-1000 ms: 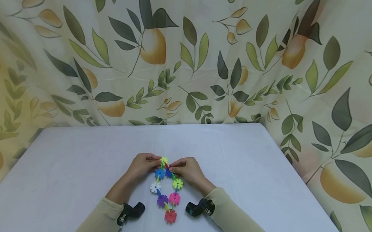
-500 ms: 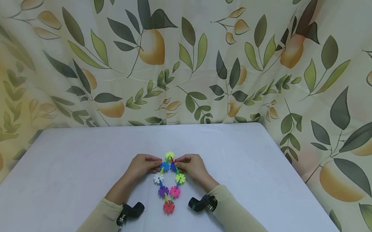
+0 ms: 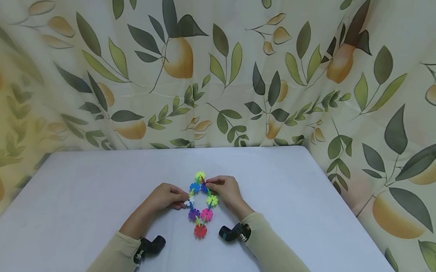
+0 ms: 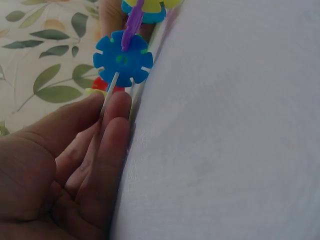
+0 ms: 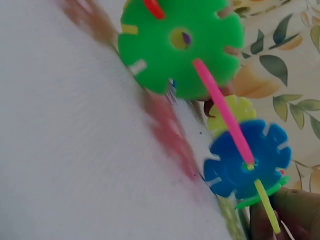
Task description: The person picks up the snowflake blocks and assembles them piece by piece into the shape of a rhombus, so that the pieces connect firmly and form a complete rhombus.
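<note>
A loop of notched plastic snowflake discs, interlocked edge to edge, is between the two hands in the head view. A yellow disc (image 3: 200,175) forms its far tip and a red disc (image 3: 200,231) its near end. My left hand (image 3: 168,197) pinches the white disc (image 3: 188,202) on the loop's left side. In the left wrist view that white disc is edge-on between thumb and fingers, beside a blue disc (image 4: 121,62). My right hand (image 3: 228,189) pinches the loop near the dark blue disc (image 3: 204,187), its fingertips partly hidden in the right wrist view behind the discs.
A white-covered table (image 3: 102,196) lies under the loop. Behind it and along the sides hangs a leaf-and-fruit patterned curtain (image 3: 220,79). Black camera mounts, one on the left wrist (image 3: 150,248) and one on the right wrist (image 3: 234,232), stick out inward.
The loop has shifted away from the body, toward the table's far side. My left hand has gone from beside the blue disc to the white one; my right hand has moved slightly farther away.
</note>
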